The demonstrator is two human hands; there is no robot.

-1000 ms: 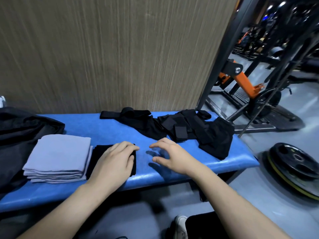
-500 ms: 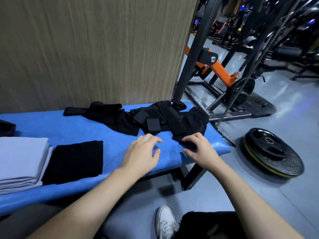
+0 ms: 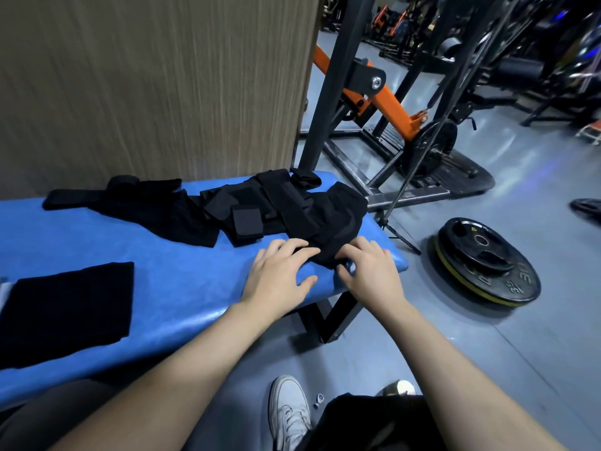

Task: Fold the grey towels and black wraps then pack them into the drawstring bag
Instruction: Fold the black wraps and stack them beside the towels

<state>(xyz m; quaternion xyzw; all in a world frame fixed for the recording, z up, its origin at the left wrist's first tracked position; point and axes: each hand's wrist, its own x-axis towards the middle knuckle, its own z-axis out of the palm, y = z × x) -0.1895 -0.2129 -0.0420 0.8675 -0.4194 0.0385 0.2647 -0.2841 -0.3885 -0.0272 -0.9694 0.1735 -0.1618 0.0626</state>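
A heap of unfolded black wraps lies across the far right end of the blue bench, with another loose wrap stretching left from it. My left hand rests with spread fingers on the heap's near edge. My right hand pinches the heap's near corner, fingers on top and thumb below. One folded black wrap lies flat at the bench's left. Only a grey sliver of the towel stack shows at the left border. No drawstring bag is in view.
A wood-grain wall panel backs the bench. A black and orange rack stands just past the bench's right end. Stacked weight plates lie on the grey floor to the right. My white shoe is below the bench.
The view swung right, taking the towel stack and the bag out of frame. Both hands left the folded wrap and moved right onto the near edge of the unfolded heap.
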